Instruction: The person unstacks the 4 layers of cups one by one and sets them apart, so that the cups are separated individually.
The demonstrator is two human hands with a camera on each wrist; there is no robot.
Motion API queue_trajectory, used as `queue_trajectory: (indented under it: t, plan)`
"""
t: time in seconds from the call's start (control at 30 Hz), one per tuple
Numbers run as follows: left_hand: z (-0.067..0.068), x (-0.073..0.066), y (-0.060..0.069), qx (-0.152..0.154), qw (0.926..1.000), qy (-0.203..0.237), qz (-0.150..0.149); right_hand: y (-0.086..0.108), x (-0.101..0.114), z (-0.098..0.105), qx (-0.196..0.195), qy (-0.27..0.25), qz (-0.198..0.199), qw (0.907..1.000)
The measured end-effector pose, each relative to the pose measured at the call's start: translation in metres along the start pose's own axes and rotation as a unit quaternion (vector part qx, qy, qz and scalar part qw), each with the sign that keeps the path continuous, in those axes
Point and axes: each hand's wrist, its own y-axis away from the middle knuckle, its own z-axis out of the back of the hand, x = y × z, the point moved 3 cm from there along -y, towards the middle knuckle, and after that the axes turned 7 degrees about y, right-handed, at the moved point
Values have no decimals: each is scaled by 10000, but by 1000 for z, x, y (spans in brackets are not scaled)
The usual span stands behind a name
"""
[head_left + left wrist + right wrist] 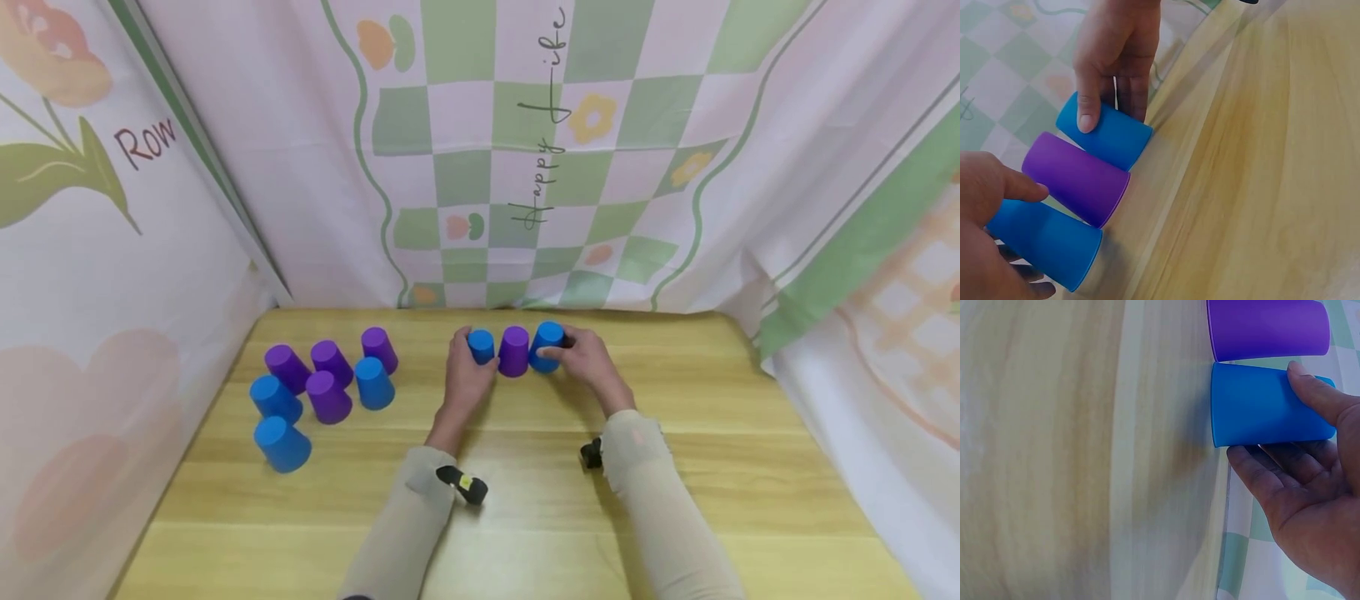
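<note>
Three upside-down cups stand in a row near the table's back edge: a blue cup (481,347), a purple cup (513,352) and another blue cup (546,347). My left hand (468,375) holds the left blue cup (1047,240) between thumb and fingers, the thumb reaching toward the purple cup (1075,178). Around the right blue cup (1266,406) my right hand (592,362) has its thumb on the near side and its fingers on the outer side. In the right wrist view the purple cup (1269,328) stands close beside that cup.
To the left on the wooden table (525,533) stand several more upside-down cups, among them a purple cup (328,397), a blue cup (374,383) and a nearer blue cup (282,444). A patterned curtain (465,275) hangs behind the table's back edge.
</note>
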Motion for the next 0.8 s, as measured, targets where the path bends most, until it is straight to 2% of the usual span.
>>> queue_trajectory:
  t: [0.43,0.8]
  plan:
    - [0,7,-1,52,9995,94,-303,1,0,-1,0,48,-17,10000]
    - [1,8,-2,115,9995,59,-280,1,0,-1,-12,74,-18,10000]
